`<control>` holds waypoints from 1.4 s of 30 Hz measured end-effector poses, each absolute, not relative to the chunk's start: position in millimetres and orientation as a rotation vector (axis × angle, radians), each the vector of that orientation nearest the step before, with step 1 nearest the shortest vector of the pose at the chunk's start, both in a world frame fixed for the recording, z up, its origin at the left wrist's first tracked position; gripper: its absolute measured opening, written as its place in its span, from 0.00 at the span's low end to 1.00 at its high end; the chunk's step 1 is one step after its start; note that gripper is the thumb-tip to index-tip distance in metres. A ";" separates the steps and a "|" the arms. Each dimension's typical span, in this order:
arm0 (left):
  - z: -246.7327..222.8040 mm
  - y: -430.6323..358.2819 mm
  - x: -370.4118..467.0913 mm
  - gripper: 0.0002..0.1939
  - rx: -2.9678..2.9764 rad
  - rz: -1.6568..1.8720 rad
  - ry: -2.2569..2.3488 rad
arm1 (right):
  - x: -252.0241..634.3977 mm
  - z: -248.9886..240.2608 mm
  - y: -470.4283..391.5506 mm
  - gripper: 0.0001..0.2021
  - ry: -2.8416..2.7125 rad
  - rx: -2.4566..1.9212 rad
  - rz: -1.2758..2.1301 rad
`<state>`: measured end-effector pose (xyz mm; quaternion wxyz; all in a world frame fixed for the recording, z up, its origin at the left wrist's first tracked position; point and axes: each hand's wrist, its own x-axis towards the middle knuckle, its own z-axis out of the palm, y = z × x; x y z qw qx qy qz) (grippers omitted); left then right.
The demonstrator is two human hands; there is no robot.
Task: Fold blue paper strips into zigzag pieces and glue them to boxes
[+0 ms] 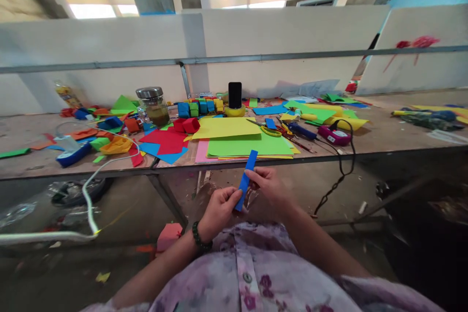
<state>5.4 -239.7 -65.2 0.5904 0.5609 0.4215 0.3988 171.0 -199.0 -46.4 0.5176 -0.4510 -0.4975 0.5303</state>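
Note:
A narrow blue paper strip [248,175] is held slantwise in front of the table's edge, its upper end pointing away from me. My left hand [220,209] pinches its lower end between thumb and fingers, with a dark beaded bracelet at the wrist. Higher up, the fingers of my right hand [269,184] grip the strip's right side. Just beyond the strip lie green sheets [252,147] with a yellow sheet [226,128] on top of them.
Scissors [271,131] and a blue-handled tool [302,130] lie right of the sheets. A glass jar [153,106], red paper [167,141] and small paper cubes [183,109] are at left. A phone [235,95] stands behind. A black cord [342,168] hangs over the table edge.

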 end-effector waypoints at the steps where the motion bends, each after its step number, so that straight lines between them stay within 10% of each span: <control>1: -64.7 -240.5 5.2 0.27 1.276 0.889 0.949 | 167.7 -47.5 -199.6 0.18 -1.193 -1.087 1.256; 42: -59.6 -229.2 13.5 0.26 1.197 0.808 0.866 | 162.1 -48.8 -210.3 0.24 -1.387 -1.151 1.166</control>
